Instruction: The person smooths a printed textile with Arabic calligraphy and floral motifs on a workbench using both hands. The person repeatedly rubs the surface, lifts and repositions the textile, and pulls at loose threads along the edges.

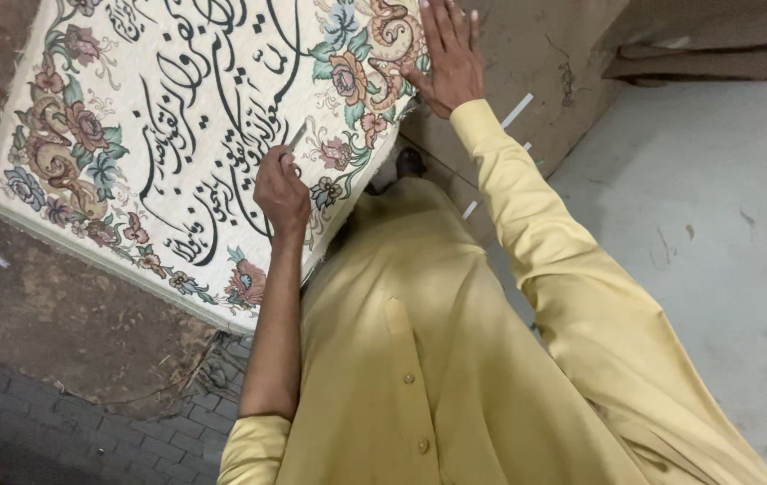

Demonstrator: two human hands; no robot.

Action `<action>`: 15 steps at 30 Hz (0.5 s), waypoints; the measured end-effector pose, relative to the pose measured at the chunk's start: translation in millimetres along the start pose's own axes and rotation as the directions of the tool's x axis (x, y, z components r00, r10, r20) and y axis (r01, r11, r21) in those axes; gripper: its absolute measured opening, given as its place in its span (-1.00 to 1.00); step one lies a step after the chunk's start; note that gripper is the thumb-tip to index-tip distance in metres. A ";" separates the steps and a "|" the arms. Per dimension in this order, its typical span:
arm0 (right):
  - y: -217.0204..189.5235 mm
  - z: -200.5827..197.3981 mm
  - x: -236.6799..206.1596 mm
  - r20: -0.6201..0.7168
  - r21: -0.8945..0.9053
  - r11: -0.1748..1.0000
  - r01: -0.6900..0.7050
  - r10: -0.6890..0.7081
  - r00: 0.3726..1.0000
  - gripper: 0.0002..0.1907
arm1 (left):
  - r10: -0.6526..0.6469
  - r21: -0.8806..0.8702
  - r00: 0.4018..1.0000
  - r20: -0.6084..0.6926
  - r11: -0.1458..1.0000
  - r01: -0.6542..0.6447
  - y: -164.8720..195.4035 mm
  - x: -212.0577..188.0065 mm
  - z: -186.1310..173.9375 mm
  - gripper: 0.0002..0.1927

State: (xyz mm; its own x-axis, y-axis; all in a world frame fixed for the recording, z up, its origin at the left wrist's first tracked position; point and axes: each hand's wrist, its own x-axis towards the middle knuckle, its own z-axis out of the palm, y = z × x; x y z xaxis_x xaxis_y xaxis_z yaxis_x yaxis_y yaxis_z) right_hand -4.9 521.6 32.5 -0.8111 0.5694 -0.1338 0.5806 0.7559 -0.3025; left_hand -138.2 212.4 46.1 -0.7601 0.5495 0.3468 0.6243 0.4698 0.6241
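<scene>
A cream woven rug (132, 117) with black flowing lettering and a border of pink and blue flowers lies spread on a brown felt-like surface (51, 305). My left hand (281, 190) is closed on a thin metal tool (297, 136), its tip resting on the rug near the lower right border. My right hand (446, 56) lies flat with fingers spread on the rug's right corner, pressing it down. I wear a yellow long-sleeved garment; the left sleeve is rolled up to the elbow.
A grey concrete floor (716, 224) lies at the right. Dark paving bricks (33, 431) show at the lower left. A brown board or box (545, 63) stands behind the rug's right edge, with folded brown material (716, 54) at the top right.
</scene>
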 end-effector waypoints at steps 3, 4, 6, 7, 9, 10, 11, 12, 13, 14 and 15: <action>-14.5 -2.6 9.9 0.007 -0.122 0.985 -0.122 0.124 0.992 0.05 | -0.078 -0.028 0.996 0.040 0.996 0.079 0.7 1.8 2.9 -0.85; -22.2 -2.8 13.0 0.027 -0.240 0.957 -0.166 0.177 0.984 0.07 | -0.099 -0.024 0.994 0.036 0.995 0.100 3.5 2.5 4.6 -0.85; -33.9 -2.7 17.5 0.062 -0.227 0.969 -0.100 0.117 0.991 0.09 | -0.146 -0.012 0.989 0.033 0.989 0.146 9.2 3.6 8.2 -0.85; -37.4 -1.8 19.0 0.081 -0.093 0.996 0.008 0.000 0.997 0.08 | -0.131 -0.019 0.991 0.027 0.991 0.132 11.4 3.3 9.8 -0.85; -32.9 -3.5 22.5 0.083 0.025 0.996 0.089 -0.091 0.992 0.07 | -0.096 -0.022 0.995 0.009 0.995 0.096 16.7 4.4 12.2 -0.85; -25.3 -4.7 24.1 0.086 0.002 0.998 0.055 -0.055 0.995 0.05 | -0.123 -0.018 0.992 0.023 0.992 0.123 18.7 4.7 13.1 -0.84; -13.2 -7.5 28.2 0.075 -0.032 0.999 0.026 -0.023 0.997 0.04 | -0.144 -0.025 0.989 0.023 0.989 0.145 19.8 5.3 14.1 -0.84; -2.8 -8.9 31.2 -0.002 -0.018 1.000 -0.002 0.002 1.000 0.05 | -0.166 -0.031 0.986 0.018 0.986 0.167 20.2 5.8 14.6 -0.84; 6.4 -8.7 31.0 -0.070 0.001 1.000 -0.028 0.028 0.997 0.06 | -0.147 -0.029 0.989 0.002 0.989 0.147 20.4 6.1 14.8 -0.85; 14.6 -7.7 30.2 -0.133 0.025 0.998 -0.053 0.056 0.990 0.07 | -0.130 -0.024 0.992 -0.010 0.991 0.129 20.1 6.1 14.5 -0.86; 19.6 -6.6 27.5 -0.161 0.169 0.978 -0.122 0.150 0.975 0.07 | -0.108 -0.016 0.994 -0.018 0.994 0.108 20.0 6.2 13.8 -0.86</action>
State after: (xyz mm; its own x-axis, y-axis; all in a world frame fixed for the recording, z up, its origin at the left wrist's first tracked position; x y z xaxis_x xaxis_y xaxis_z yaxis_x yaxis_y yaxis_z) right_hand -15.3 554.2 29.2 -0.6926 0.7209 -0.0238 0.6550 0.6148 -0.4393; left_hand -127.9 234.7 51.0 -0.8264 0.4830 0.2894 0.5355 0.5152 0.6692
